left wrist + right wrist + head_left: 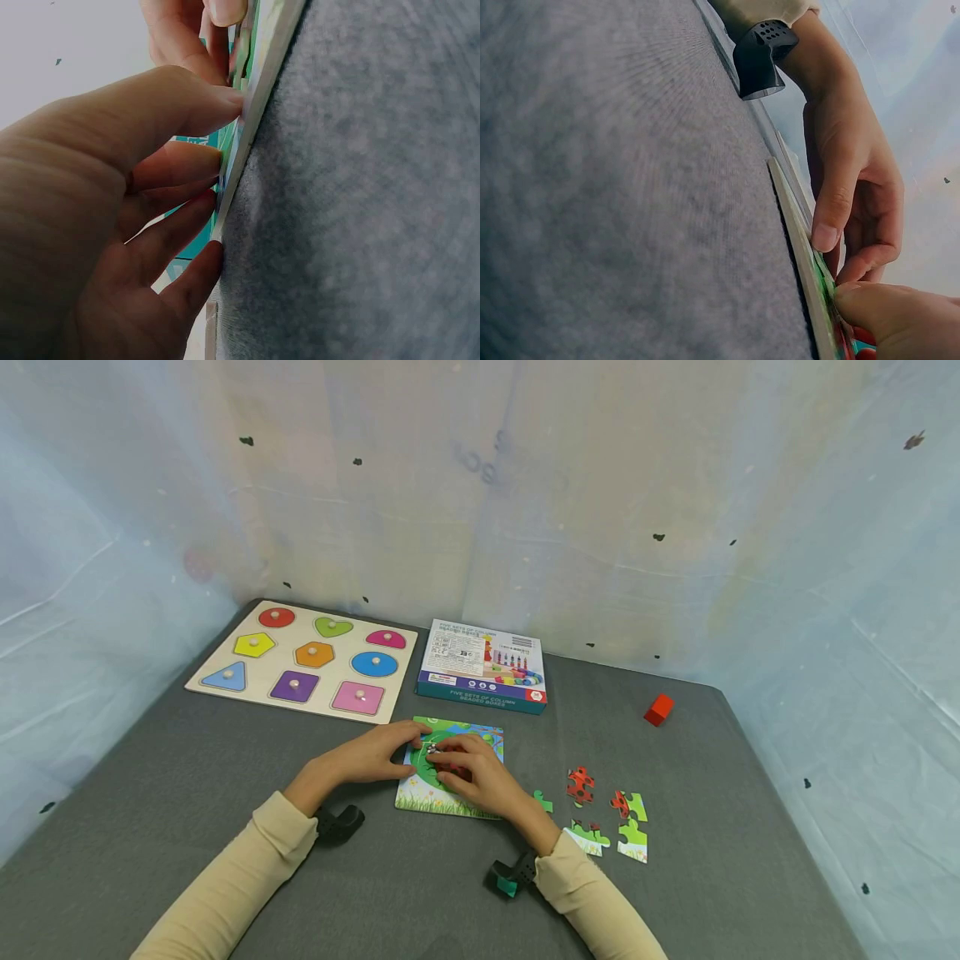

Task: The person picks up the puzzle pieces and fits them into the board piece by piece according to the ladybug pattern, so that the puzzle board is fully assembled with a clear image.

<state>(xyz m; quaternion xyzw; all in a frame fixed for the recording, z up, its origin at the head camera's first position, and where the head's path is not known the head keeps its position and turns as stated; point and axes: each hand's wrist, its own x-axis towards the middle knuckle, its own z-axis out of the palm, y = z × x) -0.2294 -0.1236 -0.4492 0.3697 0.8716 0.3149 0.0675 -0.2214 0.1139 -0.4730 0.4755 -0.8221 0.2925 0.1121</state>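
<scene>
- Works with two bare hands at a picture-puzzle board (461, 808), lying flat on a grey table (360, 893).
- Rests the left hand (371, 756) along the board's nine-o'clock edge, with fingers spread and only lightly bent; could let the board turn through too light a touch.
- Holds, by all appearances, a red puzzle piece (459, 772) between narrowed fingers of the right hand (480, 770), near the board's centre; lifted or seated, cannot tell.
- Risks a jammed or bent tab by pressing before the outline matches; covers much of the spot with those same fingers, inviting a wrong turn of the piece.
- Leaves a spotted piece (580, 786) loose at three o'clock and a white-and-green piece (588, 840) at four; could drag the latter with the right cuff (558, 862), just beside it.
- Could likewise brush away a small green piece (543, 802), near the right wrist.
- Might nudge the shape board (345, 677), at ten o'clock, by swinging the left hand outward.
</scene>
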